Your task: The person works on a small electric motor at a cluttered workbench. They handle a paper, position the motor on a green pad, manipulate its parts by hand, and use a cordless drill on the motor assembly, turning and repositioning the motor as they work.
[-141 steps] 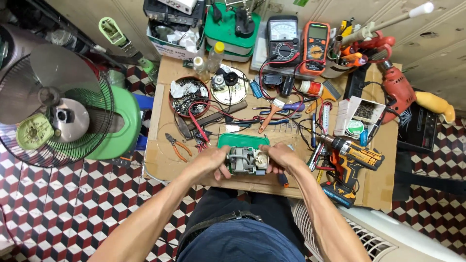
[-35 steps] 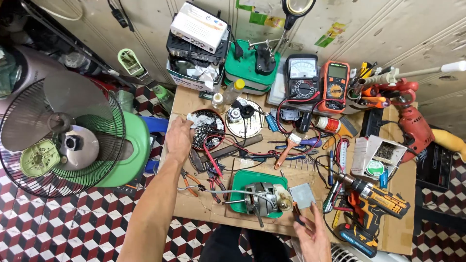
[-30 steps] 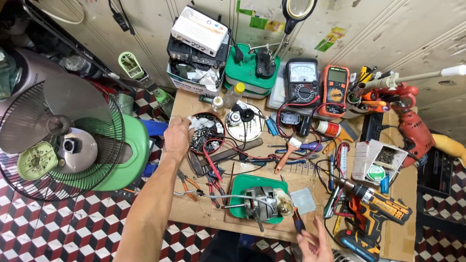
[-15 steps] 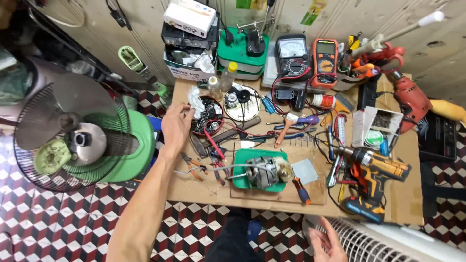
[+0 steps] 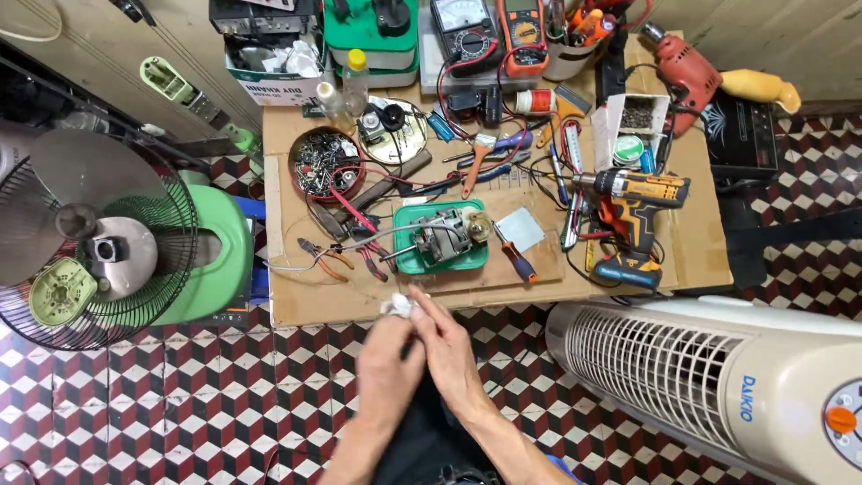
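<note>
Head view: both hands meet just below the near edge of the low cardboard-topped work table (image 5: pixel 296 310). The left hand (image 5: pixel 388 359) and the right hand (image 5: pixel 449 350) are pressed together, fingers closed around a small crumpled white wad (image 5: pixel 398 306), which shows only at the fingertips; what it is made of cannot be told. The wad sits right at the table's near edge, in front of the green rectangular tray (image 5: pixel 409 262).

On that tray lies a grey metal electric motor with a brass-coloured end (image 5: pixel 447 235). Left of the tray lie orange-handled pliers (image 5: pixel 325 258); farther back and left stands a round dark bowl of small metal screws (image 5: pixel 325 163). Right of the tray lies a screwdriver with a red and blue handle (image 5: pixel 519 262), and beyond it an orange and black cordless drill (image 5: pixel 633 202). Behind the tray, at the table's far edge, stand two multimeters (image 5: pixel 467 27).

Left of the table stands a round fan with a black wire guard and green base (image 5: pixel 99 242). Right of the hands lies a cream tower fan (image 5: pixel 709 377) on the chequered floor.
</note>
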